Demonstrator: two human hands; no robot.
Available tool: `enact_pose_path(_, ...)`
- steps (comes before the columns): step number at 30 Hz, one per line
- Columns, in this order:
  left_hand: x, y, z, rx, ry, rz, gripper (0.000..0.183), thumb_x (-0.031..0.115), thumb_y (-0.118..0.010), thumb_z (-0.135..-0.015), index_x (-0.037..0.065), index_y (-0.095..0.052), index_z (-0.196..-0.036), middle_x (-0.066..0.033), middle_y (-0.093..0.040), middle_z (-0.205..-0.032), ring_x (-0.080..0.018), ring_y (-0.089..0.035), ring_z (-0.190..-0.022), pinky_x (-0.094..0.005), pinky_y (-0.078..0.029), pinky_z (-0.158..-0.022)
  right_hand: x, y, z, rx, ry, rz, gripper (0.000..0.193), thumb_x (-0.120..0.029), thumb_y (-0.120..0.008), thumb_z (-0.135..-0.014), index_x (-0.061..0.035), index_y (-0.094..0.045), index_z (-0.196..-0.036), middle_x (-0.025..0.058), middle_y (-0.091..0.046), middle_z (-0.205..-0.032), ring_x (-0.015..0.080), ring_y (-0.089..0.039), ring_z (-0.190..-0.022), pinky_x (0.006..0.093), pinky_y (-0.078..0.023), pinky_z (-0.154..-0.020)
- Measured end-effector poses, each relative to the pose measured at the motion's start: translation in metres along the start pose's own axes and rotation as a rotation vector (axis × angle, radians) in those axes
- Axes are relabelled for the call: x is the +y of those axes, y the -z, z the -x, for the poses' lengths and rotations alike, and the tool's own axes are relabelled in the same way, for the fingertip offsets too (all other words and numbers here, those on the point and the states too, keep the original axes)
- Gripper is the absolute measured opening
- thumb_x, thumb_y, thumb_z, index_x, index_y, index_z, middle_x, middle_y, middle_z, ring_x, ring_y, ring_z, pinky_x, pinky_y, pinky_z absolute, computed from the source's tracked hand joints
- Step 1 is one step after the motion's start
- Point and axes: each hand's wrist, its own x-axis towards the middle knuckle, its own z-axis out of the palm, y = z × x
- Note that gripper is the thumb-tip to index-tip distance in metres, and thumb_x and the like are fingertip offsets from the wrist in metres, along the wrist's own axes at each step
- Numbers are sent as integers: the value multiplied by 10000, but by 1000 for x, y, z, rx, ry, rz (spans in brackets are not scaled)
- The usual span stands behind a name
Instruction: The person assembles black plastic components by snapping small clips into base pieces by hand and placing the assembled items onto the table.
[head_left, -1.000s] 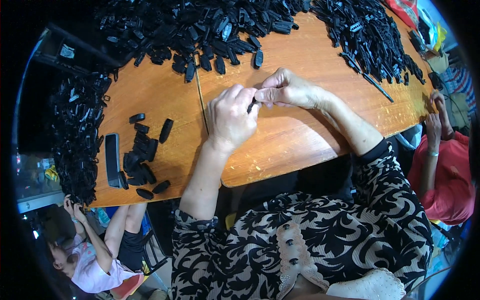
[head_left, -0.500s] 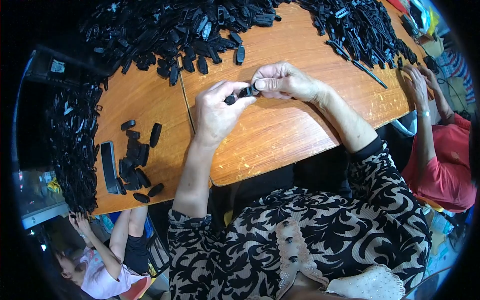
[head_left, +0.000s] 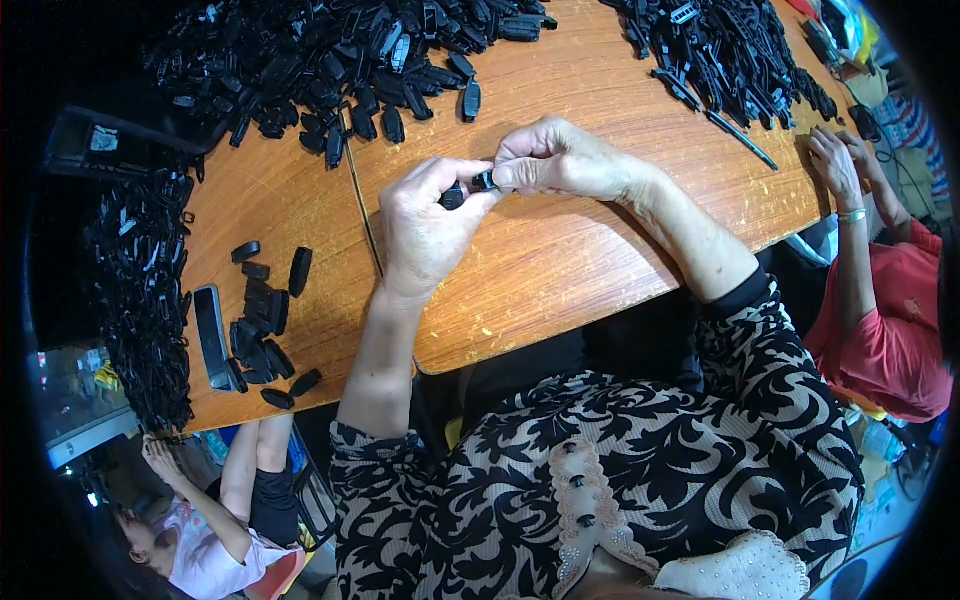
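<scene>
Both my hands meet over the wooden table [head_left: 540, 270], around a small black plastic part [head_left: 484, 181]. My left hand [head_left: 432, 222] is closed; its thumb and forefinger grip that part, and a second dark piece [head_left: 453, 196] shows in the curl of its fingers. From the other side my right hand [head_left: 560, 165] pinches the part's right end between thumb and fingertips. The part's exact kind is too small to make out. To the left of my left forearm lies a loose group of black plastic pieces [head_left: 262, 310], beside a dark phone-shaped slab [head_left: 211, 335].
Large heaps of black plastic pieces [head_left: 290, 70] cover the far left, with another heap [head_left: 125, 300] along the left edge. Longer black parts [head_left: 700, 60] pile at the far right, near a thin rod [head_left: 742, 140]. One person in red [head_left: 890, 310] sits right, another [head_left: 215, 540] lower left.
Both hands stay together on the small part. The right fingers have shifted slightly over its end, and the whole view has moved a little.
</scene>
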Motion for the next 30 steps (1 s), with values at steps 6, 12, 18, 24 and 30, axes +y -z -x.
enact_pose_path(6,1,-4,1,42,-94,-59,231,-54,-796,-675,22,-697,-869,-86,-661,-750,-162,-644,-644,-274,-492,-555,-8,-1,-5,-30,-109,153,223,-231,-652,-940,-34,-702,-848,-2,-592,-673,91,-483,-644,272,-376,-601)
enact_pose_path(12,-5,2,1,28,-98,-63,196,-42,-789,-684,31,-689,-837,-100,-660,-760,-211,-667,-689,-304,-507,-581,1,-13,-6,55,-54,161,201,-209,-644,-903,-45,-688,-795,-2,-546,-655,97,-475,-646,283,-389,-610)
enact_pose_path(18,4,-1,-4,59,-56,66,248,-28,-812,-677,35,-712,-895,-93,-687,-872,-194,-673,-732,-294,-521,-618,1,3,7,28,-94,-80,192,-234,-674,-920,-54,-702,-858,-52,-533,-637,44,-436,-583,216,-329,-528)
enact_pose_path(24,0,3,-3,-41,-80,-102,273,-49,-809,-677,35,-721,-921,-52,-628,-800,-130,-611,-699,-258,-478,-593,13,4,5,-12,100,-34,154,-197,-689,-916,-44,-702,-926,-50,-515,-610,27,-394,-507,206,-260,-447)
enact_pose_path(30,-8,11,-2,-85,-49,212,252,-31,-834,-654,22,-719,-873,8,-581,-732,-63,-520,-639,-221,-403,-547,11,-3,9,-169,-43,-581,152,-213,-664,-932,-69,-685,-886,-70,-485,-606,16,-345,-481,190,-201,-420)
